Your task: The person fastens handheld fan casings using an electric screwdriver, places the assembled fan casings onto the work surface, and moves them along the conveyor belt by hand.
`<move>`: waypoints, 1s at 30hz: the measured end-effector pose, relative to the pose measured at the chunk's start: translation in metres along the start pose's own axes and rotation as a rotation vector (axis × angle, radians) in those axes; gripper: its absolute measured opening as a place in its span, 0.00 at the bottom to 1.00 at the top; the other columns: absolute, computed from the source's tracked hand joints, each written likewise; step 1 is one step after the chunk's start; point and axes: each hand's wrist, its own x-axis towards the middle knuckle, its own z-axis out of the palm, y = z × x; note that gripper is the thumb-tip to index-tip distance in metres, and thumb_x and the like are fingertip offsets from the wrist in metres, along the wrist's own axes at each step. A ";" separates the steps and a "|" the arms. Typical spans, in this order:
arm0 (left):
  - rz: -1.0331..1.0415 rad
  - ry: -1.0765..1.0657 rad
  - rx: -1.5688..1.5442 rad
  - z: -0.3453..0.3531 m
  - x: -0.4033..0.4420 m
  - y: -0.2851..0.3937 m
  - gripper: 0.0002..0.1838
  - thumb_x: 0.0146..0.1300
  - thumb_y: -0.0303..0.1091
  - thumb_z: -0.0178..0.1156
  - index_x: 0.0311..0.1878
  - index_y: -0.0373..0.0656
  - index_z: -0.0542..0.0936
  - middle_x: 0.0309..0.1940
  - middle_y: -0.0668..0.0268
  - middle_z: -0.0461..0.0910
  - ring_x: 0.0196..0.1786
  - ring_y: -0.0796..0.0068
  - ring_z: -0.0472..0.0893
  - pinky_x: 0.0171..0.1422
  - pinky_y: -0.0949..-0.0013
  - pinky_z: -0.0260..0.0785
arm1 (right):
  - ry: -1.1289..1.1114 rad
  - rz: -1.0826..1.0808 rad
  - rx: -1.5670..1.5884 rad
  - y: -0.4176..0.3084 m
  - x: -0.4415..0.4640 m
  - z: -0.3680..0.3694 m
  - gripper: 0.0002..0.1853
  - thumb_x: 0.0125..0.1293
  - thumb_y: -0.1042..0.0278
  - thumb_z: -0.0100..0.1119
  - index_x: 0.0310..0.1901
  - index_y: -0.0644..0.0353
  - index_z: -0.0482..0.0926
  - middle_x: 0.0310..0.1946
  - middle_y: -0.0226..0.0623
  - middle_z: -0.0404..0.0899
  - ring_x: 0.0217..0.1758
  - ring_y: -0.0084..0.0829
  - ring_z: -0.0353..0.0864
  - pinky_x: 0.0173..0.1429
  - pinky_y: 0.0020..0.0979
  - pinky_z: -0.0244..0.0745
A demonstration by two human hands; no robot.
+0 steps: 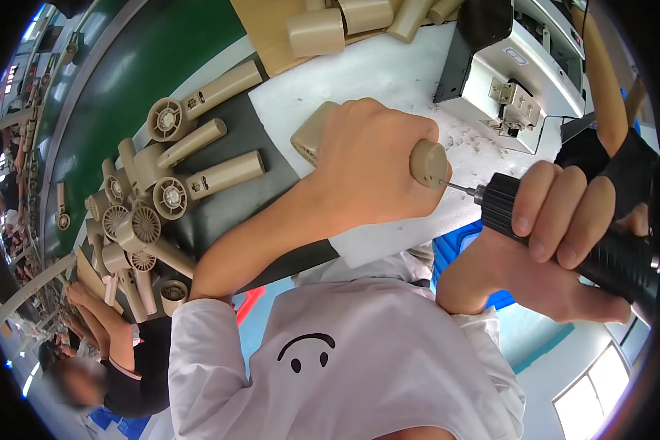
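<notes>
My left hand (378, 165) is closed around the handle of a beige hair dryer housing (428, 164). The round end of its handle pokes out on the right of my fist, and its wider head shows on the left. My right hand (546, 242) grips a black electric screwdriver (502, 204). The thin bit points left, with its tip at the handle's end face; whether it sits in a screw I cannot tell. Under my left hand lies a white foam sheet (286, 99) dotted with small bits.
Several beige housings (172, 198) are heaped on the left. More beige parts (315, 33) lie on cardboard at the top. A screw feeder machine (524, 62) stands at the upper right. A green conveyor belt (147, 59) runs beyond. Other people sit at lower left and upper right.
</notes>
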 end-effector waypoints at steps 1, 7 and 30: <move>-0.008 -0.001 0.003 0.000 0.000 0.000 0.17 0.44 0.25 0.63 0.11 0.42 0.63 0.07 0.64 0.57 0.13 0.65 0.53 0.16 0.70 0.48 | 0.007 0.010 -0.016 0.002 0.000 0.000 0.29 0.59 0.41 0.64 0.53 0.53 0.69 0.22 0.22 0.67 0.20 0.18 0.66 0.28 0.22 0.62; -0.114 -0.110 0.117 -0.002 0.002 0.004 0.08 0.39 0.34 0.62 0.13 0.44 0.75 0.08 0.60 0.70 0.16 0.53 0.71 0.21 0.58 0.58 | -0.091 0.017 0.016 0.004 -0.003 -0.004 0.32 0.57 0.38 0.65 0.55 0.52 0.69 0.23 0.22 0.68 0.21 0.18 0.67 0.28 0.22 0.63; -0.530 0.051 0.739 -0.088 0.121 -0.100 0.33 0.52 0.55 0.66 0.49 0.32 0.79 0.41 0.46 0.83 0.47 0.55 0.83 0.52 0.61 0.74 | 0.099 -0.164 -0.267 0.002 0.039 -0.088 0.37 0.68 0.28 0.35 0.57 0.59 0.60 0.26 0.43 0.74 0.18 0.30 0.70 0.24 0.32 0.70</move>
